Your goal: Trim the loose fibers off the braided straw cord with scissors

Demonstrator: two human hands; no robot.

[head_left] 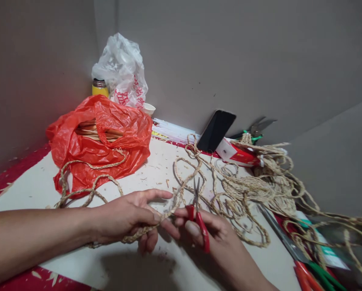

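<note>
A braided straw rope (140, 233) runs across my left hand (132, 218), pinched under its thumb, with the index finger stretched out. My right hand (209, 232) holds small red-handled scissors (202, 230), their narrow blades pointing up and away. Its fingertips meet the rope close to the left hand's fingers. Beyond the scissors the rope goes on into loose loops (187, 176). More braid (92, 190) lies on the left, in front of a red plastic bag (123, 121) with flat straw strips (91, 129) inside.
A black phone (217, 129) leans on the wall. Coiled rope (250, 188) piles up at the right, near large shears (284, 236) and a red-and-white box (241, 153). At the back left are a white plastic bag (120, 60), a yellow bottle (100, 88) and a white cup (149, 108).
</note>
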